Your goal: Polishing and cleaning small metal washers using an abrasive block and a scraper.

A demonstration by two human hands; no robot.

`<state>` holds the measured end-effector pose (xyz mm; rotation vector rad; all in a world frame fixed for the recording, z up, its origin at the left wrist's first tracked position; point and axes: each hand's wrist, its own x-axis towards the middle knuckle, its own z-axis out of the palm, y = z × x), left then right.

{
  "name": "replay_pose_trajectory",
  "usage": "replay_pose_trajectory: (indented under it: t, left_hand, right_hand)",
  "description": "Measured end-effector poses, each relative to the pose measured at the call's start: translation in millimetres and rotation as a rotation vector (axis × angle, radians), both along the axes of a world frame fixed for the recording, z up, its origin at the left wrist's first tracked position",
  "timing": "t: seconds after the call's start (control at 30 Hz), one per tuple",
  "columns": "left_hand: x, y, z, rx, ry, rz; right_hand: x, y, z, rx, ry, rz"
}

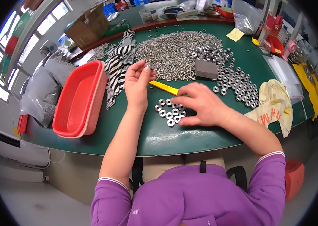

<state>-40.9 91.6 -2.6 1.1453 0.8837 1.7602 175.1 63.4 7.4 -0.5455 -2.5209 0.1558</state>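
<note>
My left hand (pixel 137 81) is raised over the table with its fingers closed on a small shiny metal part (pixel 150 67); its exact shape is too small to tell. Below and to the right of it lies a loose group of round metal rings (pixel 169 115), each with a hole in the middle. Over the right side of this group hangs my right hand (pixel 201 103), fingers and thumb apart, hiding some of the rings; nothing shows in its grasp. A yellow bar-shaped tool (pixel 164 87) lies between the two hands, partly behind the right one.
Behind my hands spreads a large heap of small metal pins (pixel 179 52). More rings (pixel 238 84) and a dark grey block (pixel 206 69) lie at the right. Nested red baskets (pixel 98 96) and a striped cloth (pixel 118 67) flank my left arm. A pale yellow cloth (pixel 275 100) lies near my right elbow.
</note>
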Motion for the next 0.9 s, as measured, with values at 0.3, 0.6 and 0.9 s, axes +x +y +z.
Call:
replay_pose_trajectory:
  t: [0.3, 0.6, 0.9]
  left_hand:
    - [-33, -78, 14, 0.053, -0.177, -0.009]
    - [-76, -224, -12, -0.030, -0.249, -0.004]
    - [-101, -296, -42, -0.095, -0.359, 0.208]
  right_hand:
    - [-60, -12, -19, -0.159, -0.180, 0.088]
    - [-108, -13, -22, -0.207, -0.111, 0.088]
    - [-132, -5, 3, -0.025, 0.008, 0.206]
